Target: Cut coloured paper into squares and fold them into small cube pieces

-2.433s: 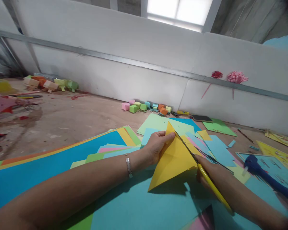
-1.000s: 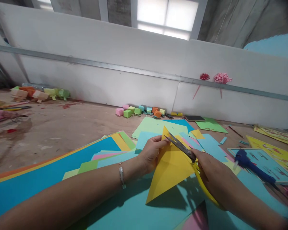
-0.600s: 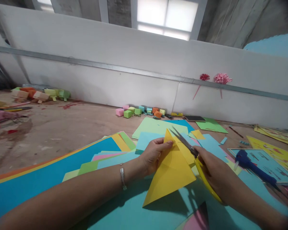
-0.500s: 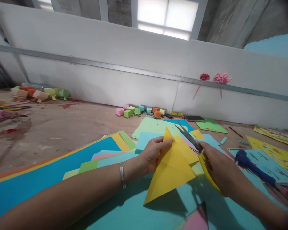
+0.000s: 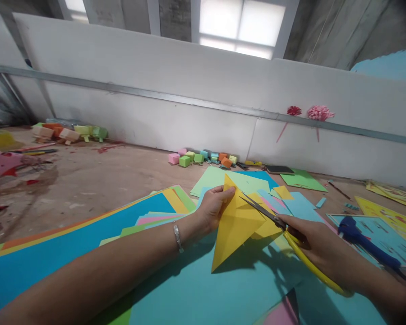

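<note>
Between the thumb and fingers of my left hand [image 5: 218, 203] is a folded sheet of yellow paper [image 5: 237, 230], pinched near its upper tip and held above the sheets below. My right hand [image 5: 320, 248] grips a pair of scissors [image 5: 302, 257] by their yellow handles. The dark blades point up and left and lie at the yellow paper's right edge, slightly apart. Whether they have the paper between them, I cannot tell. More yellow paper [image 5: 267, 230] lies beneath, partly hidden. Under both hands spreads a large light blue sheet [image 5: 189, 289].
Stacked coloured sheets [image 5: 88, 234] lie to the left. Small paper cubes [image 5: 198, 158] and a dark phone [image 5: 279, 169] stand along the white wall panel [image 5: 155, 122]. On the right are a blue glue gun [image 5: 368, 241] and printed sheets [image 5: 392, 216]. A pink tool [image 5: 0, 167] is far left.
The scissors have swung lower and their blades have come to the yellow paper's edge, less widely spread. My left hand has turned the paper to a narrower angle. The view has shifted slightly left.
</note>
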`<state>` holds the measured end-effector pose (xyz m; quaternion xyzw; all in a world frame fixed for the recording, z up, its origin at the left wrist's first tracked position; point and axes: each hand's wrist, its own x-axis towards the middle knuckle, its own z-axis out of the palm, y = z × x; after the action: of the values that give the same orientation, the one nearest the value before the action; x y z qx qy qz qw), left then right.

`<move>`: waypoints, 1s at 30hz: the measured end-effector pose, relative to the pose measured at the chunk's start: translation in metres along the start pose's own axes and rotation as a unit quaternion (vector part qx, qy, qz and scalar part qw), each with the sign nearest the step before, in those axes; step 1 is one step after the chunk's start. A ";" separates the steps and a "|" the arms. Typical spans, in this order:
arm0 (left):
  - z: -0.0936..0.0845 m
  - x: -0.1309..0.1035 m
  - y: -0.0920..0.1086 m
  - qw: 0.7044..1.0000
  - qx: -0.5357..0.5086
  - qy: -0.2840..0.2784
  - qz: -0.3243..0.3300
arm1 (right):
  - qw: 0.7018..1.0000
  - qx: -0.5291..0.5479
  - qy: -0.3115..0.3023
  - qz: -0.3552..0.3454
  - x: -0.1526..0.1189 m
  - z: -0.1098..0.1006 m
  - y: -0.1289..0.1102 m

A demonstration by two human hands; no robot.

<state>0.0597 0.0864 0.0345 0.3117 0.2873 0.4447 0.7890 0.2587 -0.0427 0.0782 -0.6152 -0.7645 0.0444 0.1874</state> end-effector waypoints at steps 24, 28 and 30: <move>0.013 -0.020 -0.008 0.995 0.015 -0.069 -0.064 | 0.999 0.049 0.012 0.022 0.000 0.021 -0.015; 0.013 -0.023 -0.010 0.994 0.009 -0.079 -0.071 | 0.999 0.046 0.018 0.012 0.000 0.022 -0.015; 0.013 -0.023 -0.011 0.995 0.009 -0.077 -0.070 | 0.999 0.043 0.023 0.010 0.000 0.022 -0.015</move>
<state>0.0649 0.0589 0.0385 0.3308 0.2511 0.3603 0.8353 0.2375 -0.0423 0.0619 -0.6151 -0.7512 0.0652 0.2306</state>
